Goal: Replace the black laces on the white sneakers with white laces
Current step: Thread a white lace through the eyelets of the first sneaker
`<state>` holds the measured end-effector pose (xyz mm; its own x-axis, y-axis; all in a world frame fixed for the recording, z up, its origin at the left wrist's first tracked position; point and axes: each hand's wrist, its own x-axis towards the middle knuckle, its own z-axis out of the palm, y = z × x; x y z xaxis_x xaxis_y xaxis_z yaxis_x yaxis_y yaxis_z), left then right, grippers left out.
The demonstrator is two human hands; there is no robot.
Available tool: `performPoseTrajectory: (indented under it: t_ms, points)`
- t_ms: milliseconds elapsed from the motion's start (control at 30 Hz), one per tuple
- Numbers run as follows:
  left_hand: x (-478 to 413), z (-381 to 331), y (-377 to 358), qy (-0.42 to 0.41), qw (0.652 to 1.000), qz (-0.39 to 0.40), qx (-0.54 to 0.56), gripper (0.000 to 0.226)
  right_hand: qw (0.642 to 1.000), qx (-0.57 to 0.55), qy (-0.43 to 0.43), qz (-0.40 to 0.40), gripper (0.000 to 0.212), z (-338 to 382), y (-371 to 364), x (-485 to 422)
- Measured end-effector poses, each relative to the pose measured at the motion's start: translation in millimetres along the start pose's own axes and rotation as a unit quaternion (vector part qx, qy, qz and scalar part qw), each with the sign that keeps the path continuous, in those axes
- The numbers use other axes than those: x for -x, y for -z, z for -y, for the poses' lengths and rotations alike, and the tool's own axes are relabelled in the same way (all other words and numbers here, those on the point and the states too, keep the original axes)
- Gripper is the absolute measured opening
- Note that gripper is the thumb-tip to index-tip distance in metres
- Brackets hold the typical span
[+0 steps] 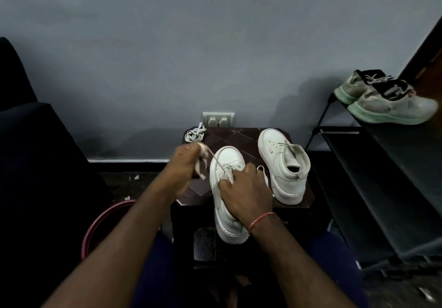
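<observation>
Head view showed a small dark table [241, 138] bearing two white sneakers, both plain, scuffed and thick-soled. The nearer sneaker [226, 221] lay at the table's front edge, heel overhanging; the other sneaker [287, 181] stood just right of it. The right hand [246, 194] gripped the nearer sneaker at its eyelets. The left hand [187, 163] clenched a white lace [216, 160] drawn taut from them.

we see the near sneaker [227, 159], white, sole down on the table [248, 138], toe away from us and heel past the near edge. its white lace [216, 160] runs taut from the eyelets up to the left. the far sneaker [284, 166] stands just to its right, tongue raised, and a spare lace [195, 134] lies coiled at the back left corner.
</observation>
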<state>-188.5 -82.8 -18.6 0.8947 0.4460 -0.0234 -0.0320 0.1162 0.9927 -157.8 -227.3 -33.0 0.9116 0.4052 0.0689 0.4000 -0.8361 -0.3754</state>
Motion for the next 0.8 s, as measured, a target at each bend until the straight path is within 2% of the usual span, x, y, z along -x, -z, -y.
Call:
performPoseTrajectory:
  t_ms: [100,167,200,267,333,367,400,467,567,700,733,800]
  points:
    - [1,-5,-7,0.028,0.985,-0.049,0.16,0.035,1.0,0.001,-0.003,0.006,0.04,1,1,-2]
    - [2,0,-10,0.019,0.984,-0.068,0.161,0.038,1.0,0.002,-0.004,0.004,0.04,0,0,-2]
    - [2,4,-9,-0.005,0.992,-0.079,0.102,0.032,1.0,0.003,-0.006,0.004,0.04,0,-1,-1]
    - [-1,10,0,-0.063,0.989,-0.083,-0.104,0.026,1.0,0.003,-0.005,0.002,0.041,-1,-2,-2]
    - [-7,14,16,-0.075,0.939,-0.093,-0.324,0.018,1.0,-0.008,-0.008,-0.004,0.041,-1,-3,-1]
    - [-8,16,22,-0.057,0.912,-0.102,-0.394,0.015,1.0,-0.018,-0.01,-0.005,0.04,-1,-3,-1]
    - [-8,18,28,-0.03,0.894,-0.113,-0.432,0.021,0.999,-0.031,-0.012,-0.003,0.039,-2,-4,-2]
    - [-6,23,32,-0.012,0.896,-0.117,-0.428,0.036,0.997,-0.075,-0.008,0.005,0.037,-7,-3,-4]
    - [-3,30,24,-0.076,0.907,-0.071,-0.408,0.037,0.981,-0.192,-0.012,0.03,0.043,-18,9,-15]
    - [-3,40,8,-0.115,0.881,-0.018,-0.458,0.055,0.957,-0.288,-0.034,0.017,0.022,-33,21,-41]
    - [-4,42,5,-0.114,0.879,-0.006,-0.462,0.055,0.956,-0.291,-0.033,0.018,0.02,-36,20,-48]
    - [-6,44,-2,-0.117,0.876,0.022,-0.467,0.038,0.966,-0.252,-0.006,0.056,0.019,-38,18,-57]
